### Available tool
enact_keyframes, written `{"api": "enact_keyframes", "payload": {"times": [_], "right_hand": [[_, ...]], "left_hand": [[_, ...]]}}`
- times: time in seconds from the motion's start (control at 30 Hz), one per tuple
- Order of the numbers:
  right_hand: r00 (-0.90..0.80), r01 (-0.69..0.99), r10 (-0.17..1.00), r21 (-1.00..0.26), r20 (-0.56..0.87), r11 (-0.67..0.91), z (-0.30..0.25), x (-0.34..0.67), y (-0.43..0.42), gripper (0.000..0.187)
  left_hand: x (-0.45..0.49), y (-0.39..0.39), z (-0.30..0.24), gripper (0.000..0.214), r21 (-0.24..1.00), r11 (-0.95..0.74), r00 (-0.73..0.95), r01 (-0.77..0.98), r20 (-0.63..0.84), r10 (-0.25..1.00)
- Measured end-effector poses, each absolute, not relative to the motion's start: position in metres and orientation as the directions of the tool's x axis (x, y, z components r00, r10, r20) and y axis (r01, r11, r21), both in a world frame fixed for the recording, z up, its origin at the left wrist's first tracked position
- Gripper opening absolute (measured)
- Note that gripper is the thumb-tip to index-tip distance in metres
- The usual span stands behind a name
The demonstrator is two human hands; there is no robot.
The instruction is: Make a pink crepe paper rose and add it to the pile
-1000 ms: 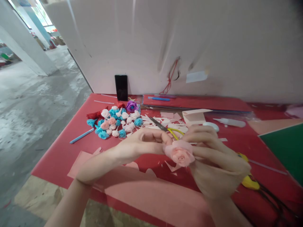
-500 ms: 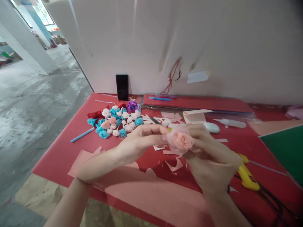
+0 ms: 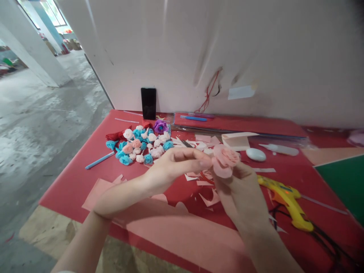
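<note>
While the right hand (image 3: pixel 241 193) holds a pink rose (image 3: pixel 226 159) from below, over the table (image 3: pixel 71 174), the left hand (image 3: pixel 173 167) pinches its outer petal. Several layers look done; more may be left. Flowers (image 3: pixel 136 143) lie near the far left corner, paper (image 3: pixel 182 231) along the near edge.

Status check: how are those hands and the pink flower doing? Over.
Right hand holding pink flower from below. Left hand pinching its outer edge. Yellow glue gun close by, on the right.
</note>
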State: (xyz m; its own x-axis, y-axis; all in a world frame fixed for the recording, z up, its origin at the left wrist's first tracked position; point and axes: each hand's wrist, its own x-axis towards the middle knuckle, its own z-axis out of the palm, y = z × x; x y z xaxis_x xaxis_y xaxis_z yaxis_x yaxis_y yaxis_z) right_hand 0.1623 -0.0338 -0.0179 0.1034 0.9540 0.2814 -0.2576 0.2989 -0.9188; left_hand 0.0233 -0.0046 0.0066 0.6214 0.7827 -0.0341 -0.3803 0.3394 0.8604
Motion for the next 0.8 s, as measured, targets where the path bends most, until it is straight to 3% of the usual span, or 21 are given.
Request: {"api": "enact_keyframes", "payload": {"times": [0.57,0.8], "right_hand": [[0.095,-0.162,0.946,-0.932,0.311,0.323,-0.026,0.165,-0.037,0.024],[0.228,-0.036,0.879,-0.899,0.418,0.437,-0.033,0.169,-0.041,0.035]], "left_hand": [[0.023,-0.009,0.008,0.006,0.858,0.32,0.577,-0.403,-0.033,0.816],[0.025,-0.007,0.007,0.015,0.87,0.307,0.573,-0.385,-0.035,0.819]]}}
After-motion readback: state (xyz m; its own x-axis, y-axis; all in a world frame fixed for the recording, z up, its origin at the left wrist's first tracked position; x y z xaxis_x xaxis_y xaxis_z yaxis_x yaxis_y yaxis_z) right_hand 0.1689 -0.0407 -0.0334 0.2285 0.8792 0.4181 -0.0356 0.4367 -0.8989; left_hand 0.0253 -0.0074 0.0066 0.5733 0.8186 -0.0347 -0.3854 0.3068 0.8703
